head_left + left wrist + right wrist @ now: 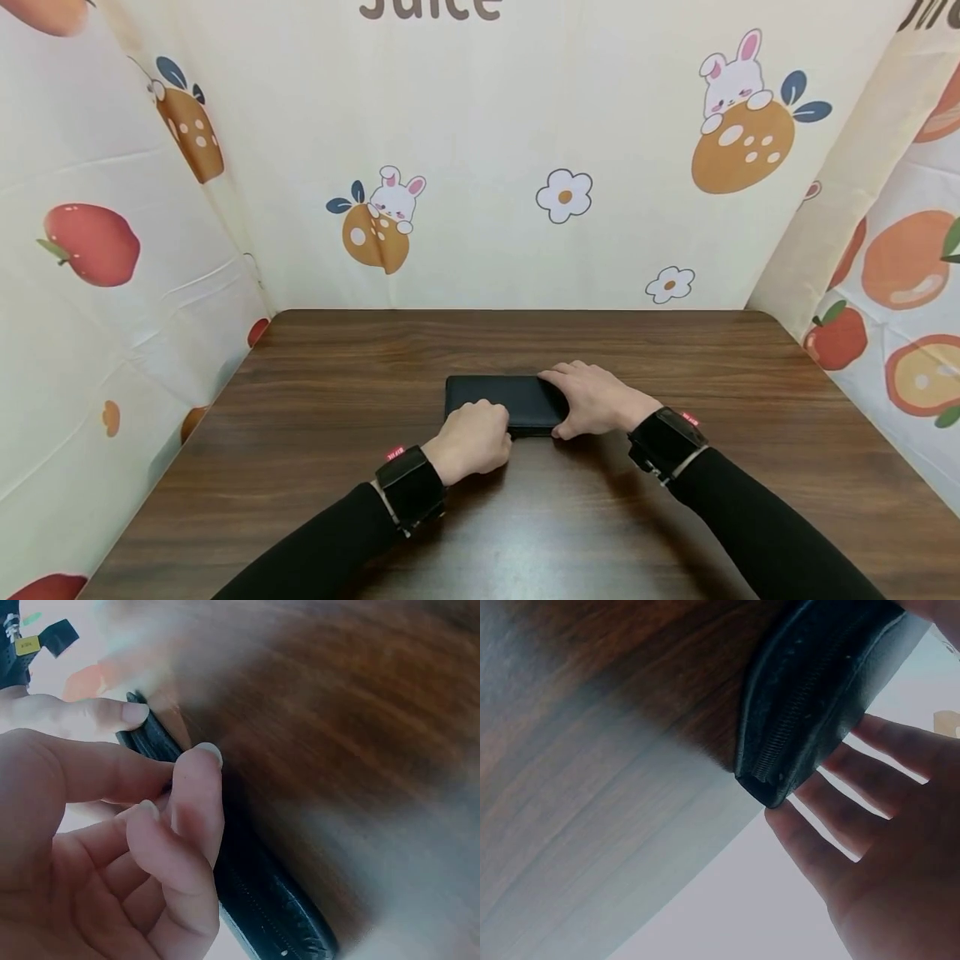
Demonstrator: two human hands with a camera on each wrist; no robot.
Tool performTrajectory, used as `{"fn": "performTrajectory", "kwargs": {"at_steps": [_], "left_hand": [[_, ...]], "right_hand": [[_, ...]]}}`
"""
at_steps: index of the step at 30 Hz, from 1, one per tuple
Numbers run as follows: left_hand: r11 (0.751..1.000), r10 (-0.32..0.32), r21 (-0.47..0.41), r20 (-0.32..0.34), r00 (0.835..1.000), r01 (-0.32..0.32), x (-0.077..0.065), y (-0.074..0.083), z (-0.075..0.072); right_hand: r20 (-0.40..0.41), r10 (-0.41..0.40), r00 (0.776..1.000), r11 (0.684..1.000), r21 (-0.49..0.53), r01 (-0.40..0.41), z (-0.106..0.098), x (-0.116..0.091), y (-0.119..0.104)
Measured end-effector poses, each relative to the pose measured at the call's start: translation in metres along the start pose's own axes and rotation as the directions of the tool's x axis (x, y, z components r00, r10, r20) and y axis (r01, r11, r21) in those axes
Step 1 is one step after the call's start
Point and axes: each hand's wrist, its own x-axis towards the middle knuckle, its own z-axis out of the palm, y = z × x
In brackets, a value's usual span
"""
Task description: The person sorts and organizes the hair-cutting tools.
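Note:
A black zip-around wallet (487, 392) lies on the wooden table, its zipped side facing the person. My left hand (472, 437) is at the middle of that near side with its fingers curled. In the left wrist view, the thumb and index finger of the left hand (142, 847) pinch at the zip, where a small dark bit of the zipper pull shows between them. Around the wallet's right end my right hand (596, 398) holds on, thumb at the near edge and fingers at the far edge. The closed teeth of the zipper (780, 739) run along the side in the right wrist view.
Brown wood-grain table (337, 350) surrounds the wallet. Behind it and at both sides hangs a pale curtain (480, 125) printed with fruit, rabbits and flowers. Black wrist bands (411, 490) with camera gear sit over dark sleeves.

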Motion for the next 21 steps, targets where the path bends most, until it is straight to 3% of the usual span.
{"fn": "performTrajectory", "kwargs": {"at_steps": [21], "left_hand": [[0.999,0.015,0.037,-0.062,0.998,-0.013,-0.009,-0.014,-0.001]], "right_hand": [[0.012,-0.005,1.0,1.0,0.012,0.005,-0.001,-0.002,0.001]]}}
